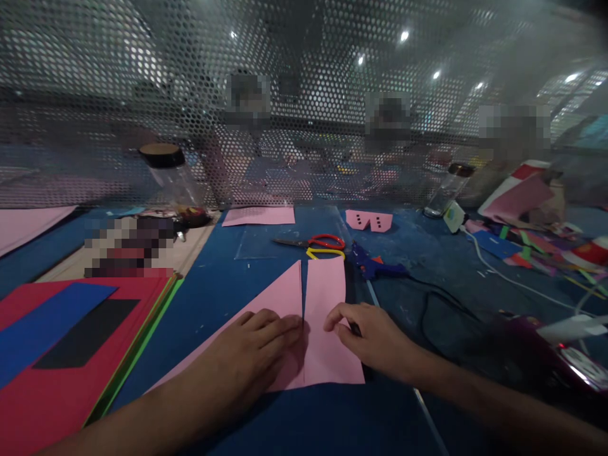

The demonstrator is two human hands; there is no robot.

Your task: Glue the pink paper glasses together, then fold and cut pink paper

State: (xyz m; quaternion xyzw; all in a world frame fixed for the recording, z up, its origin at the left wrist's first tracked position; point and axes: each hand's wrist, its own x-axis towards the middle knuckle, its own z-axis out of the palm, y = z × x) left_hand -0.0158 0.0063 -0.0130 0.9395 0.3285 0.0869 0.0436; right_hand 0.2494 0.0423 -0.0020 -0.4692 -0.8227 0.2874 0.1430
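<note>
Pink paper (327,285) lies on the blue table, with a narrow gap running down its upper middle. Its left part slants away toward the lower left, and the right part is roughly rectangular. My left hand (266,339) rests on the left part, fingers stretched together and tips beside the gap. Over the right edge is my right hand (363,329), its fingers curled in; a small dark spot shows between thumb and fingers, and I cannot tell what it is. Scissors (327,242) with red and yellow handles lie just beyond the paper. A blue glue gun (377,266) lies to their right.
Red, blue and black sheets (114,380) are stacked at left. Farther back are a pink sheet (261,216), a small pink cutout (369,220) and a lidded jar (173,183). Scraps (527,244), cables and a power strip (570,361) occupy the right. A perforated screen (304,158) stands behind.
</note>
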